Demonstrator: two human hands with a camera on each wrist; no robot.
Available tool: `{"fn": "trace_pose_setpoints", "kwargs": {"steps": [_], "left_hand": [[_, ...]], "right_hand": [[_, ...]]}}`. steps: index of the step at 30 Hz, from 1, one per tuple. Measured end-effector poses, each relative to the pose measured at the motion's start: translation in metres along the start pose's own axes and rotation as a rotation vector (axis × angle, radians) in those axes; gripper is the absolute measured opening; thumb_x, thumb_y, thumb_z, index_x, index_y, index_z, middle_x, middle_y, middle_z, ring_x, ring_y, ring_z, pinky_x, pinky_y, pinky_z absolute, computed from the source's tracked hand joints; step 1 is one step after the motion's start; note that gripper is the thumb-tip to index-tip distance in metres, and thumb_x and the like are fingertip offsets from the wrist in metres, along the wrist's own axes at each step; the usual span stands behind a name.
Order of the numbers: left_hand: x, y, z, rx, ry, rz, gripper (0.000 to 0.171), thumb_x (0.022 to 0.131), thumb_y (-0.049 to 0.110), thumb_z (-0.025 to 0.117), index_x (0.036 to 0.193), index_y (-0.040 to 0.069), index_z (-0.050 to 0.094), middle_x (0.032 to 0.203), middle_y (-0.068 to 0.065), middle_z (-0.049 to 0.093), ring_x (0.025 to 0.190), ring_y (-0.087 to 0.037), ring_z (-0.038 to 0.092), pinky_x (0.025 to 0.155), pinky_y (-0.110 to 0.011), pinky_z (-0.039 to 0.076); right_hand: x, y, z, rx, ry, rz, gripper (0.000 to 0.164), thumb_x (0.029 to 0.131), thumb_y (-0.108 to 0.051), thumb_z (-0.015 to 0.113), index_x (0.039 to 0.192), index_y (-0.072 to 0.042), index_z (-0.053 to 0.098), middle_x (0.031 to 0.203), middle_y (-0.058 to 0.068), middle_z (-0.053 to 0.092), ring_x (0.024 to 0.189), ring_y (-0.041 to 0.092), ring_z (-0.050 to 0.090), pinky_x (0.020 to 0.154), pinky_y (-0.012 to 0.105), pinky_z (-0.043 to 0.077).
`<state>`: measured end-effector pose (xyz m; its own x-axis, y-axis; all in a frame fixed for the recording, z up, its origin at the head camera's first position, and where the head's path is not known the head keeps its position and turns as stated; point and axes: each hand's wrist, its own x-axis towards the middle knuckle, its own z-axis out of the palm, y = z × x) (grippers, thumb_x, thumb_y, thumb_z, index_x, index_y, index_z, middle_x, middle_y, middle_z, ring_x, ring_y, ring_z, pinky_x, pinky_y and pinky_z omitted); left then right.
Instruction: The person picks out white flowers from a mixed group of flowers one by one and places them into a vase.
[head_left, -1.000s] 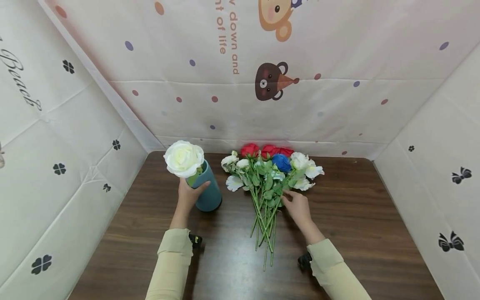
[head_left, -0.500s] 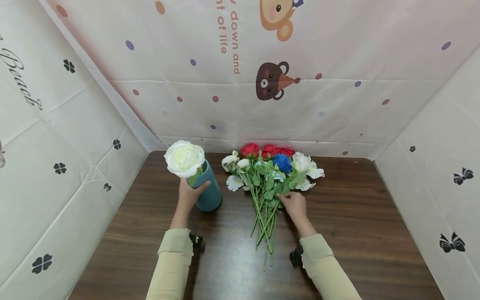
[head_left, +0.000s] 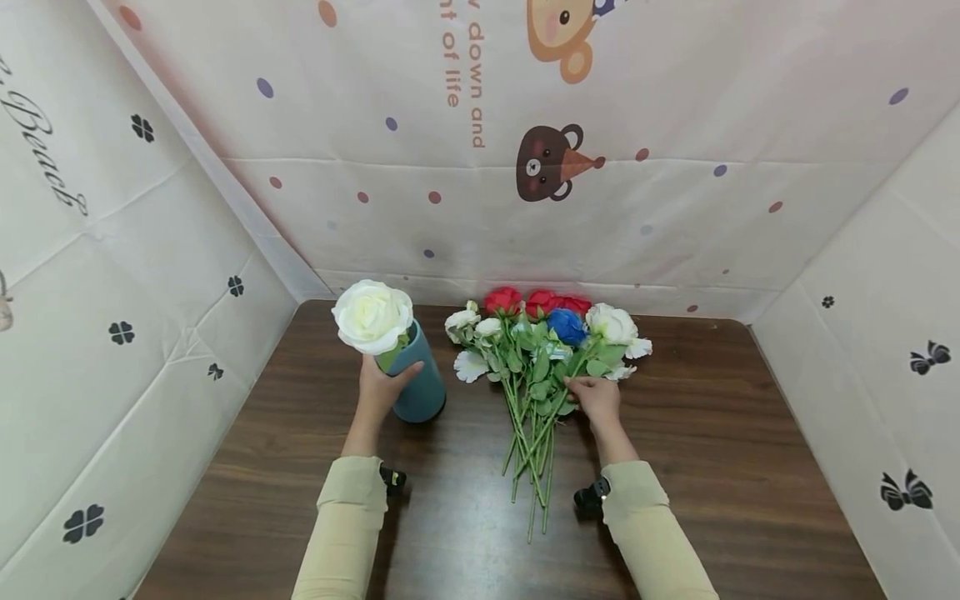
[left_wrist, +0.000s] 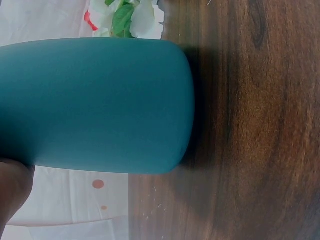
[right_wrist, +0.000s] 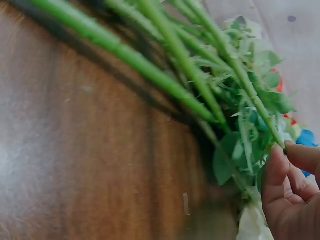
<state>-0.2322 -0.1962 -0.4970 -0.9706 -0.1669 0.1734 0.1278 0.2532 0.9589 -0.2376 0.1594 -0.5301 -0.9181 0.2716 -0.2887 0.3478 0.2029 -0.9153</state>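
Observation:
My left hand (head_left: 378,390) grips the teal vase (head_left: 423,385) near its rim, thumb across the near side. The vase stands upright on the table, its smooth base filling much of the left wrist view. A large white rose (head_left: 372,317) stands in it, its bloom leaning left over the rim. To the right, my right hand (head_left: 600,402) pinches a green stem (right_wrist: 250,92) between thumb and fingertips. That stem leads towards a white rose (head_left: 611,323) at the right side of a pile of flowers. The pile's other stems cross beneath it.
Red roses (head_left: 502,301) lie at the pile's back, with a blue rose (head_left: 567,326) in the middle and small white flowers (head_left: 470,366) at the left. Bare stem ends point towards the front of the brown wooden table (head_left: 472,558). Printed cloth (head_left: 360,225) encloses the back and sides.
My right hand has moved in to the stems and now pinches one. The white rose at the pile's right has risen and shifted slightly. My left hand stays on the vase.

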Motion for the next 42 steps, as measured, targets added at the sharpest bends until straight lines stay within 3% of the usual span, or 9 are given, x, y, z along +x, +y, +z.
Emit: {"fn": "trace_pose_setpoints", "kwargs": {"steps": [5,13,17,23,25,31,37,42], "left_hand": [[0.0,0.0,0.0,0.011,0.007,0.006,0.095,0.082,0.013,0.079,0.158,0.003,0.023,0.158,-0.022,0.038,0.147,-0.039,0.038,0.125,-0.06,0.028],[-0.001,0.002,-0.001,0.022,0.004,-0.009,0.095,0.082,0.014,0.078,0.158,0.002,0.022,0.159,-0.023,0.037,0.148,-0.041,0.037,0.125,-0.06,0.028],[-0.002,0.002,-0.001,0.024,0.01,-0.019,0.096,0.082,0.015,0.078,0.159,0.003,0.022,0.159,-0.023,0.037,0.147,-0.041,0.037,0.125,-0.061,0.028],[-0.002,0.002,0.0,0.034,0.011,-0.014,0.096,0.083,0.015,0.079,0.158,0.002,0.022,0.158,-0.024,0.038,0.147,-0.041,0.037,0.124,-0.061,0.029],[-0.002,0.003,0.0,0.025,0.009,-0.016,0.096,0.083,0.013,0.079,0.159,0.002,0.021,0.159,-0.023,0.037,0.148,-0.04,0.037,0.125,-0.06,0.028],[-0.001,0.001,-0.001,0.014,0.006,0.001,0.094,0.084,0.012,0.078,0.158,0.002,0.021,0.158,-0.023,0.038,0.148,-0.04,0.037,0.126,-0.06,0.027],[-0.001,0.001,-0.001,0.031,0.013,0.0,0.095,0.083,0.013,0.078,0.158,0.001,0.022,0.158,-0.024,0.037,0.148,-0.041,0.036,0.126,-0.061,0.027],[-0.001,0.003,0.0,0.025,0.011,0.021,0.096,0.082,0.013,0.079,0.158,0.002,0.021,0.159,-0.024,0.037,0.148,-0.041,0.036,0.125,-0.061,0.027]], "right_hand": [[-0.004,-0.007,-0.001,0.106,-0.024,-0.017,0.031,0.096,-0.007,0.068,0.117,0.016,0.069,0.076,0.002,0.073,0.06,0.003,0.064,0.062,0.019,0.06],[-0.015,-0.023,-0.004,0.011,-0.001,-0.091,0.031,0.097,-0.01,0.069,0.118,0.013,0.07,0.088,0.013,0.075,0.063,0.0,0.062,0.073,0.029,0.064],[-0.024,-0.034,-0.007,-0.047,0.003,-0.162,0.031,0.097,-0.013,0.069,0.115,0.012,0.071,0.091,0.018,0.077,0.064,0.0,0.062,0.071,0.029,0.063],[-0.04,-0.054,-0.011,-0.103,0.051,-0.288,0.025,0.095,-0.013,0.072,0.107,0.008,0.075,0.074,0.007,0.075,0.061,0.001,0.059,0.056,0.017,0.046],[-0.046,-0.061,-0.011,-0.124,0.08,-0.343,0.023,0.094,-0.013,0.073,0.105,0.008,0.076,0.073,0.01,0.074,0.059,0.0,0.056,0.054,0.018,0.043],[-0.069,-0.083,-0.012,-0.147,0.153,-0.459,0.02,0.093,-0.013,0.075,0.101,0.005,0.077,0.09,0.025,0.076,0.06,-0.006,0.054,0.056,0.015,0.044],[-0.09,-0.097,-0.011,-0.096,0.171,-0.545,0.017,0.093,-0.011,0.074,0.098,0.006,0.076,0.097,0.025,0.076,0.065,-0.006,0.057,0.06,0.011,0.047],[-0.105,-0.103,-0.006,-0.063,0.21,-0.667,0.014,0.091,-0.006,0.076,0.091,0.008,0.075,0.092,0.025,0.076,0.073,-0.011,0.055,0.067,0.005,0.048]]}}
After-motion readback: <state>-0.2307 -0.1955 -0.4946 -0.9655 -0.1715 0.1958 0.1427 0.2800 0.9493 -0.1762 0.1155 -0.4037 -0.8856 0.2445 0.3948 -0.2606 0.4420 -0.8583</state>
